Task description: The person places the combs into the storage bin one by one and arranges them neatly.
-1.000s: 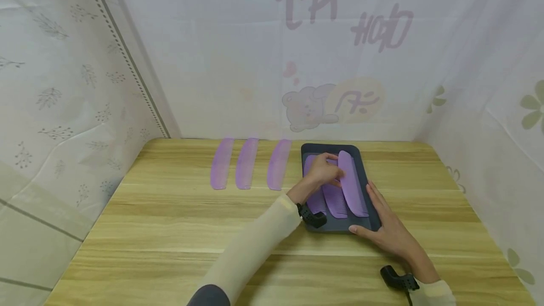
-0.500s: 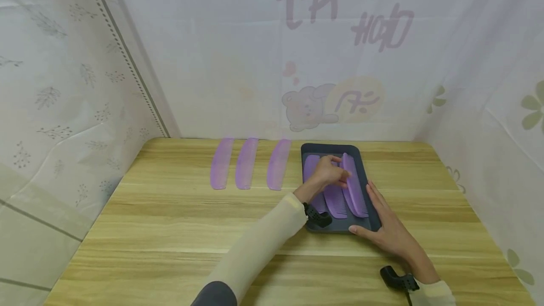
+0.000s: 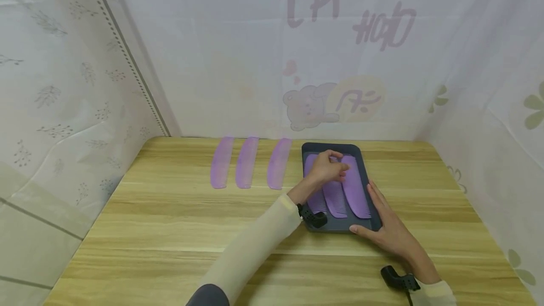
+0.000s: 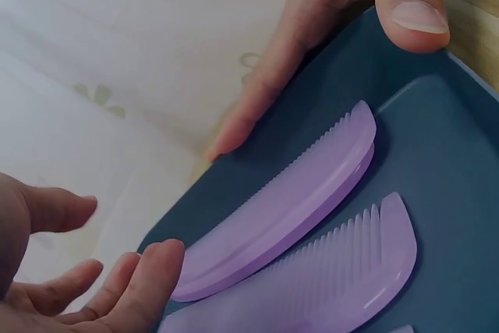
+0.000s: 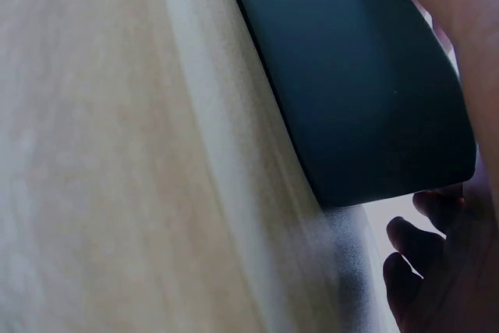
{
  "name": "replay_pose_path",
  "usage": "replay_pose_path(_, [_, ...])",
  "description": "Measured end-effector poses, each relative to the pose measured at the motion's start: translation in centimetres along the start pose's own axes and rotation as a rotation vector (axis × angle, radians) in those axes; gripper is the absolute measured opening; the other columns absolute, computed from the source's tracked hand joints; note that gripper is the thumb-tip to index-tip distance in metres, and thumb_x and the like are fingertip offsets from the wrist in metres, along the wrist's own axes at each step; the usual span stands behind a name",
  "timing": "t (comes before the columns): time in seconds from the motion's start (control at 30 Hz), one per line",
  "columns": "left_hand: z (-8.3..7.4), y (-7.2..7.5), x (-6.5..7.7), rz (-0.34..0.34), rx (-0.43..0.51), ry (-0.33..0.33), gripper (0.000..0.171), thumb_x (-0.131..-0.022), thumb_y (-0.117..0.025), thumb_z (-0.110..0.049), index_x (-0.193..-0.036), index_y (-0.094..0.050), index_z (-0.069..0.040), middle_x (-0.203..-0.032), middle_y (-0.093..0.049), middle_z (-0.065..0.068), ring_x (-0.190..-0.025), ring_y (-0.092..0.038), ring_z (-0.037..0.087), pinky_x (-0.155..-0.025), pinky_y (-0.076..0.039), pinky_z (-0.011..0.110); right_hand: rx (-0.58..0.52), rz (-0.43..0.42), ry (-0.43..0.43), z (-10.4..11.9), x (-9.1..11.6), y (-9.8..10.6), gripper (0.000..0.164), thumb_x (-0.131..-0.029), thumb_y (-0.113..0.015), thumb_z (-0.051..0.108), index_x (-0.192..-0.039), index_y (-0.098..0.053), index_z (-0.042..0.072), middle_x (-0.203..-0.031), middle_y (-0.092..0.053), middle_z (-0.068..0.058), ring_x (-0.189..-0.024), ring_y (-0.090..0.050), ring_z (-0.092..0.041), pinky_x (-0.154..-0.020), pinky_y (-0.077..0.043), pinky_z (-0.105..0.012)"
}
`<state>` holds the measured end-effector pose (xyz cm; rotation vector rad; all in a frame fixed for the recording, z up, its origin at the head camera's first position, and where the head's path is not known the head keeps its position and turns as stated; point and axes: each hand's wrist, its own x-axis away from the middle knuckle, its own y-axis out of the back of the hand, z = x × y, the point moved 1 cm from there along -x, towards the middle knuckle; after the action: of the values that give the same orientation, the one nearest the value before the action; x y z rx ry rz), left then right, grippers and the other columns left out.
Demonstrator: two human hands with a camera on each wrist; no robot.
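Observation:
Three purple combs lie side by side in a dark tray (image 3: 332, 225). The rightmost comb (image 3: 355, 192) shows a doubled edge in the left wrist view, with another comb beneath it. My left hand (image 3: 326, 168) hovers over the tray beside that comb. In the left wrist view its thumb and fingers are spread apart, with nothing between them. My right hand (image 3: 393, 231) rests at the tray's near right corner, thumb on the near rim and straight fingers along the right side. Part of the middle comb (image 3: 335, 197) and left comb (image 3: 313, 201) is hidden by my left hand and wrist.
Three more purple combs, a left one (image 3: 222, 163), a middle one (image 3: 247, 163) and a right one (image 3: 279, 164), lie in a row left of the tray. The wooden table (image 3: 178, 230) is backed by a printed cloth (image 3: 229, 60), with cloth at both sides too.
The tilted purple comb in my left hand has been laid flat on the rightmost comb and let go. My left hand has opened and drawn slightly back; my right hand stays put.

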<state>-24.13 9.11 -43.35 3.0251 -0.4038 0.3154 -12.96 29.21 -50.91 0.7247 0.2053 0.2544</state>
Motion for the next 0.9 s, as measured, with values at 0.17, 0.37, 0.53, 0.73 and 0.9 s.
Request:
replay_pose_path(0.17, [-0.5,0.8,0.9,0.028,-0.089,-0.069,0.046,-0.095,-0.074,-0.024,-0.136,-0.06,-0.007,-0.114,-0.07,0.013,-0.101,-0.073,0.041,-0.084,-0.063,0.046,-0.001,0.0,-0.001,0.0,0.0,0.0,0.117,-0.084,-0.085,0.035,-0.167,-0.003,0.02,-0.175,0.002,-0.006,-0.158,-0.005,-0.047,-0.109,-0.022,-0.082])
replay_pose_path(0.37, [-0.3,1.9,1.9,0.039,-0.29,-0.197,0.049,-0.097,-0.068,-0.044,-0.139,-0.06,-0.019,-0.125,-0.07,0.005,-0.111,-0.068,0.022,-0.085,-0.059,0.033,0.004,-0.001,-0.002,0.2,0.0,0.0,0.117,-0.085,-0.085,0.036,-0.167,-0.003,0.02,-0.175,0.002,-0.007,-0.157,-0.006,-0.048,-0.109,-0.022,-0.082])
replay_pose_path(0.53, [-0.2,2.6,2.6,0.06,-0.349,-0.287,0.055,-0.098,-0.064,-0.049,-0.143,-0.056,-0.02,-0.133,-0.067,0.007,-0.124,-0.062,0.025,-0.097,-0.057,0.038,-0.002,-0.001,0.002,0.2,0.1,0.0,0.117,-0.085,-0.085,0.035,-0.166,-0.003,0.019,-0.175,0.003,-0.007,-0.157,-0.005,-0.048,-0.109,-0.022,-0.083])
replay_pose_path(0.73, [0.0,3.4,3.2,0.047,-0.406,-0.354,0.058,-0.098,-0.064,-0.05,-0.146,-0.054,-0.02,-0.141,-0.062,0.009,-0.132,-0.058,0.026,-0.104,-0.055,0.038,0.01,-0.005,0.002,0.1,0.0,0.0,0.117,-0.084,-0.085,0.035,-0.167,-0.003,0.02,-0.175,0.002,-0.006,-0.158,-0.005,-0.047,-0.108,-0.022,-0.083])
replay_pose_path(0.9, [0.0,4.3,3.7,0.011,-0.421,-0.377,0.063,-0.097,-0.066,-0.051,-0.149,-0.052,-0.019,-0.147,-0.057,0.008,-0.135,-0.055,0.025,-0.109,-0.052,0.041,0.008,-0.005,0.007,0.2,0.0,0.0,0.117,-0.084,-0.085,0.035,-0.167,-0.003,0.019,-0.175,0.002,-0.007,-0.157,-0.005,-0.048,-0.109,-0.022,-0.083])
